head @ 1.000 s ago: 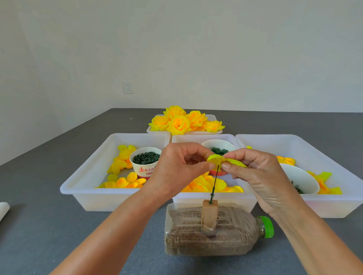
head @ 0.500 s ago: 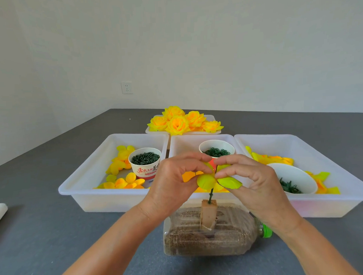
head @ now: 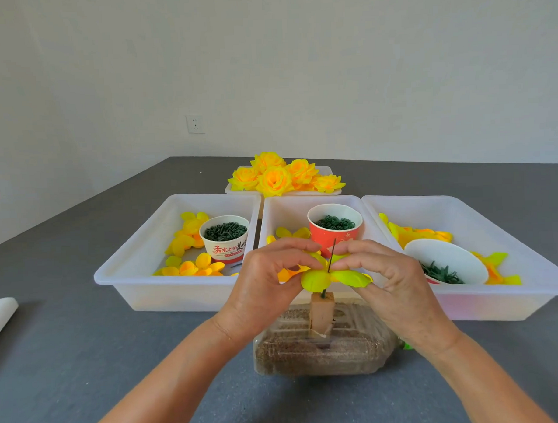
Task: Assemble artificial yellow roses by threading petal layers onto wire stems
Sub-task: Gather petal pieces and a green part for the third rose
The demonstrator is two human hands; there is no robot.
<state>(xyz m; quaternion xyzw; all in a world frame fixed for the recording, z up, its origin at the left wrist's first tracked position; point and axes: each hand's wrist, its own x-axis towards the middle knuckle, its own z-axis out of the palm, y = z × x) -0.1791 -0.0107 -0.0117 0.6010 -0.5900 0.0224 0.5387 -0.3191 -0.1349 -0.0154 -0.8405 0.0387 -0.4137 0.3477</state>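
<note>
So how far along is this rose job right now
Done: a heap of finished roses sits in the far tray. In hand: the left hand and right hand pinch one yellow petal layer threaded low on the wire stem, just above the wooden block. Left: more layers for this stem, going by the loose petals waiting in the bins.

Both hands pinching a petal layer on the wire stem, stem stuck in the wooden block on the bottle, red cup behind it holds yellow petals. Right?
Not quite. In the head view the red cup holds dark green rings, not yellow petals. The rest stands: left hand and right hand pinch the petal layer on the wire stem.
</note>
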